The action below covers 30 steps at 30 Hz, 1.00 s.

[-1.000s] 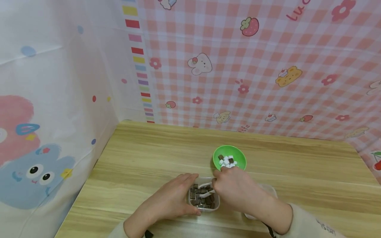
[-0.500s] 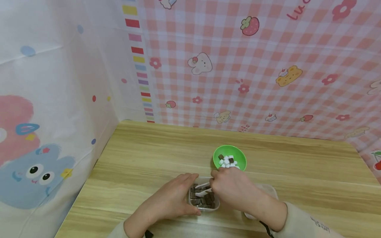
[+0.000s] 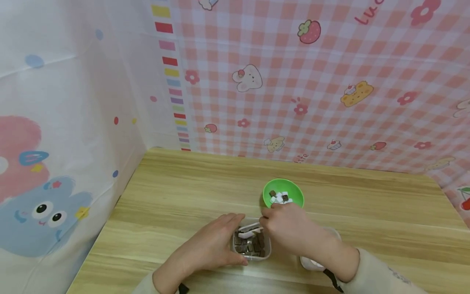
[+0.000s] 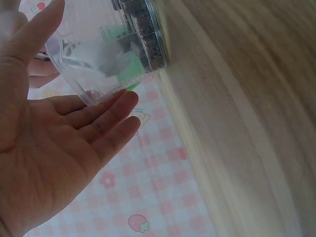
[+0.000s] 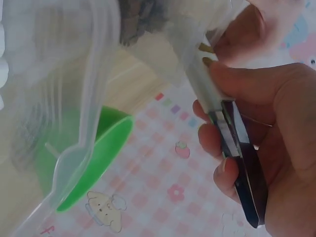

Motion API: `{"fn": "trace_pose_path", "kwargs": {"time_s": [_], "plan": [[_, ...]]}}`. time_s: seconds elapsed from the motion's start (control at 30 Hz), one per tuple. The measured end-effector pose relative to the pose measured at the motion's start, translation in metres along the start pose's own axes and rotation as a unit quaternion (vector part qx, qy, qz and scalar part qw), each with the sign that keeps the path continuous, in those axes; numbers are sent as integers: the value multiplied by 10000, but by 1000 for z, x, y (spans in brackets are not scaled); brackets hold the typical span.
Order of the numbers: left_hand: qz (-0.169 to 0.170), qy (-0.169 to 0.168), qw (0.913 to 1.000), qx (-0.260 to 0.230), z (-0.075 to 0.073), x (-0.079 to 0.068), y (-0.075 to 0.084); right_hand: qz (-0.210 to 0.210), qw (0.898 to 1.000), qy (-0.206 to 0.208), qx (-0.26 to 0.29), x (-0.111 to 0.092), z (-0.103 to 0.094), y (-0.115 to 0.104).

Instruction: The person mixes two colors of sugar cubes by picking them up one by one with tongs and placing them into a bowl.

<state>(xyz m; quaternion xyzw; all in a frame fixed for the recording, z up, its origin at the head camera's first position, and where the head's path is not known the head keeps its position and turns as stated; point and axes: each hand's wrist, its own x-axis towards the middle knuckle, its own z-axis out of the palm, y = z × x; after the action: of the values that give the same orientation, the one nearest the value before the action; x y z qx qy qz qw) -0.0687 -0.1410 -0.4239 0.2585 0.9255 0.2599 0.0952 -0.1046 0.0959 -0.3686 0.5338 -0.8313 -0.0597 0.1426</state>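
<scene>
A clear plastic container (image 3: 252,258) of dark brown cubes (image 3: 250,246) stands on the table. My left hand (image 3: 211,245) holds its left side, thumb at the near corner and forefinger at the far one; the left wrist view shows the container (image 4: 84,79) between thumb and fingers. My right hand (image 3: 290,226) grips tongs (image 5: 229,133) by their metal handle. Their white tips (image 3: 249,233) reach down into the container among the cubes, the two arms close together. Just behind my right hand, a green bowl (image 3: 282,185) holds white cubes (image 3: 280,199) and a couple of brown ones.
A second clear container (image 3: 311,263) with white contents sits partly hidden under my right forearm. Its blurred wall (image 5: 98,89) fills the left of the right wrist view. Patterned cloths (image 3: 257,106) hang behind and left of the wood-grain table (image 3: 176,196).
The tong tips have come closer together and shifted slightly left and towards the back of the container. My left hand keeps its hold there, and the bowl stays put.
</scene>
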Motion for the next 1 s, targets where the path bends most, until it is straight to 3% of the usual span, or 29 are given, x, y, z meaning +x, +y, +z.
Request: {"fn": "trace_pose_path", "kwargs": {"time_s": [0.23, 0.47, 0.77, 1.0], "plan": [[-20, -23, 10000, -58, 0, 1, 2, 565, 9914, 424, 1100, -13, -4, 11], [-98, -65, 9999, -86, 0, 0, 1, 934, 9800, 349, 1724, -23, -1, 12], [-115, -83, 9999, -67, 0, 0, 2, 1023, 9798, 192, 1708, -27, 3, 12], [-117, -73, 9999, -68, 0, 1, 1, 795, 9923, 303, 903, -21, -1, 11]]}}
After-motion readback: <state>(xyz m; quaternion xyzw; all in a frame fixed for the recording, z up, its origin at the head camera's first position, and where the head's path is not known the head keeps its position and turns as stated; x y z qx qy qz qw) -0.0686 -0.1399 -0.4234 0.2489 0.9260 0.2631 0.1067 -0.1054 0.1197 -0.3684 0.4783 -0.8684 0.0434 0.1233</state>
